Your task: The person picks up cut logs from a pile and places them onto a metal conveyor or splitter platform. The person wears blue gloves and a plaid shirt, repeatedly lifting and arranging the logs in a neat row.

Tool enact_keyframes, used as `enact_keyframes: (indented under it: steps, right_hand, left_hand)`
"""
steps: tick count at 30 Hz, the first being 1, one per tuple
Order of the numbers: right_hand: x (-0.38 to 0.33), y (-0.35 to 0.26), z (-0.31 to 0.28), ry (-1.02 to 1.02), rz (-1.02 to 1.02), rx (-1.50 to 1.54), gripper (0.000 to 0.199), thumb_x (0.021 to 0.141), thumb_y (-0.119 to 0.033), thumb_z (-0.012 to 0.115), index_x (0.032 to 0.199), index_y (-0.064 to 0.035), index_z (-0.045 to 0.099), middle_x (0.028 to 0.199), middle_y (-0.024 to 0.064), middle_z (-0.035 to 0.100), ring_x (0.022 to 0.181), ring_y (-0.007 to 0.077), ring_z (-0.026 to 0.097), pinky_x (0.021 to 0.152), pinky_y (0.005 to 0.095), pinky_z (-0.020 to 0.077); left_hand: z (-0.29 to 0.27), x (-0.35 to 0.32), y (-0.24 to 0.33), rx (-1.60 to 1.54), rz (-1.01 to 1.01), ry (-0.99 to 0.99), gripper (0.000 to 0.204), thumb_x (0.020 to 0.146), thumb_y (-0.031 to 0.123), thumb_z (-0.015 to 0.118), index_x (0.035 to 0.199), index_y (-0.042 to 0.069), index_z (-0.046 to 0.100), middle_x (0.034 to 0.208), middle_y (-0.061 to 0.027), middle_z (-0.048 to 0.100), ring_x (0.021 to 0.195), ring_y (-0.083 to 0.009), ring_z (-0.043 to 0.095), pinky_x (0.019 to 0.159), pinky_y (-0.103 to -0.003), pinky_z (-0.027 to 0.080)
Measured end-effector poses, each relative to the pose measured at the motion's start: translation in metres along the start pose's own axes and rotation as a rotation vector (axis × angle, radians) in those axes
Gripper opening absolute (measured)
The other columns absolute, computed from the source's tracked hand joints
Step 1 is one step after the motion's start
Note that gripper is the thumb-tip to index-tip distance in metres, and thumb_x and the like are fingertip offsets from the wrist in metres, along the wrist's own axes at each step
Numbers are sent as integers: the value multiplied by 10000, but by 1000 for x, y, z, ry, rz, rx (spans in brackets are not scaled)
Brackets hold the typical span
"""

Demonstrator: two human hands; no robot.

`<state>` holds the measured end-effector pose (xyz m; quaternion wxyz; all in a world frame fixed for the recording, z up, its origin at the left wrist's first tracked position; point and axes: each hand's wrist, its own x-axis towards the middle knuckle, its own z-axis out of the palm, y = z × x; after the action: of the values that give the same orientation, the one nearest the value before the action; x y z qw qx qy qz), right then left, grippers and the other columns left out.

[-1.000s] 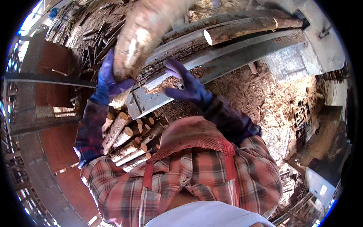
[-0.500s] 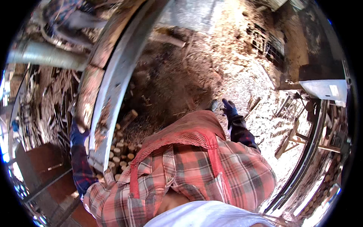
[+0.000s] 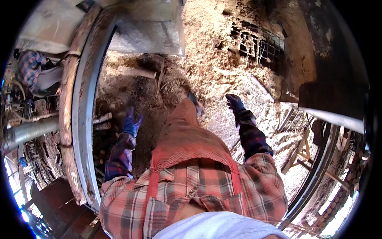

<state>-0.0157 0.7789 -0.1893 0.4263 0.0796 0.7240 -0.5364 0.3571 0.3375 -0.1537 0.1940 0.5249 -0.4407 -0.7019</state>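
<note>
My left hand (image 3: 133, 121), in a blue-purple glove, hangs over the dark, debris-covered ground with its fingers apart and nothing in them. It is clear of the long metal-edged rail (image 3: 85, 95) to its left, beside which a long peeled log (image 3: 68, 103) lies. Several cut log ends (image 3: 102, 119) poke out between the rail and that hand. In a darker glove, my right hand (image 3: 234, 102) is held out above the pale wood chips with fingers extended, also holding nothing. A red apron (image 3: 191, 137) hangs down my front between the two arms.
A person in a plaid shirt (image 3: 31, 69) bends at the far left, beyond the log. Below them runs a thick grey pipe (image 3: 32, 131). A metal grate (image 3: 270, 51) lies far right, near a dark wall (image 3: 338, 44). Ahead is a pale slab (image 3: 147, 36); a short log (image 3: 139, 73) lies nearby.
My left hand has come off the log and rail and swung right, over the ground. My right hand stays out in front. The view has turned and my body has shifted away from the rail.
</note>
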Motion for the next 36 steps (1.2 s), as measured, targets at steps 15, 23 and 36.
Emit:
enact_keyframes:
  steps: [15, 23, 36]
  right_hand:
    - [519, -114, -134, -2, 182, -24, 314, 851, -352, 655, 1045, -108, 618, 900, -10, 588, 766, 132, 535, 669, 309, 436]
    - [857, -51, -97, 57, 279, 505, 522, 876, -428, 622, 1284, -110, 554, 1208, 28, 607, 1023, 119, 550, 806, 250, 395]
    - [906, -44, -99, -94, 192, 513, 684, 845, -448, 653, 1350, -30, 456, 1315, 71, 523, 1178, 192, 491, 966, 330, 372]
  left_hand:
    - [540, 466, -179, 195, -522, -155, 400, 935, 520, 350, 934, 146, 493, 948, -48, 512, 951, -249, 490, 813, -419, 385]
    - [589, 648, -273, 57, -483, 97, 354, 940, 497, 353, 911, 167, 478, 925, -30, 499, 922, -243, 485, 796, -429, 383]
    - [605, 663, -263, 76, -446, 148, 374, 928, 508, 386, 986, 150, 475, 997, -43, 500, 967, -242, 486, 835, -429, 380]
